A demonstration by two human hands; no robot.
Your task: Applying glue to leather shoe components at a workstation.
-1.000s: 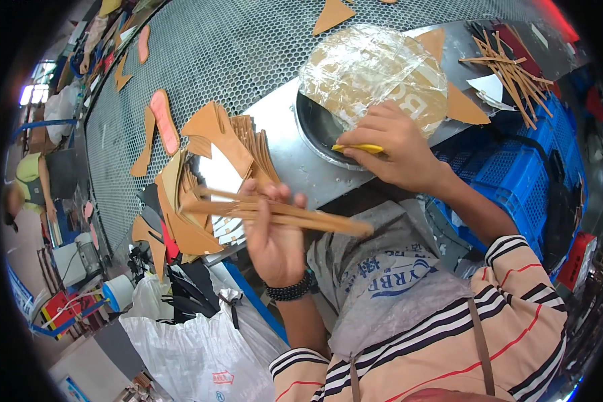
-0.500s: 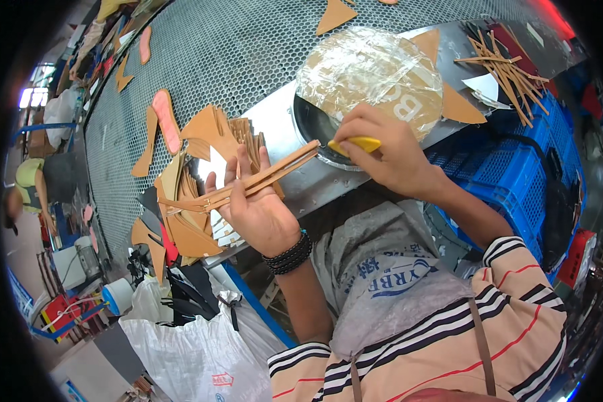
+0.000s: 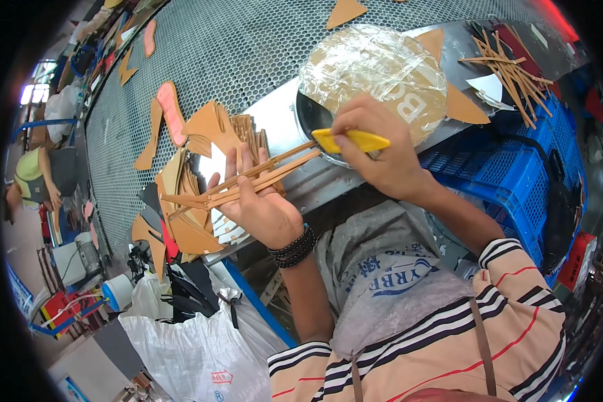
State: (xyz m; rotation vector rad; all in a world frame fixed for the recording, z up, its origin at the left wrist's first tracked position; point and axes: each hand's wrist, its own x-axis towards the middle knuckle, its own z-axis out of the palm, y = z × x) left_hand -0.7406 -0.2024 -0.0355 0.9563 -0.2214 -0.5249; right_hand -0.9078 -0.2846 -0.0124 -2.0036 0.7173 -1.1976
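My left hand, palm up with a dark beaded bracelet at its wrist, holds several long narrow brown strips between thumb and fingers. The strips fan apart toward their right ends. Pinched in my right hand is a flat yellow-handled tool; its working tip is hard to make out against the strip ends, which it meets or nearly meets. Just beyond it stands a round dark pot, mostly covered by a cardboard disc wrapped in clear film.
Stacks of cut brown pieces lie left of the pot on the mesh-topped table, near a pink insole-shaped piece. More loose strips lie at the far right. A blue crate stands right; a white sack sits lower left. Another person works at far left.
The strips in my left hand have spread apart at their right ends. My right hand has turned the yellow-handled tool, showing more of it, and shifted slightly toward me.
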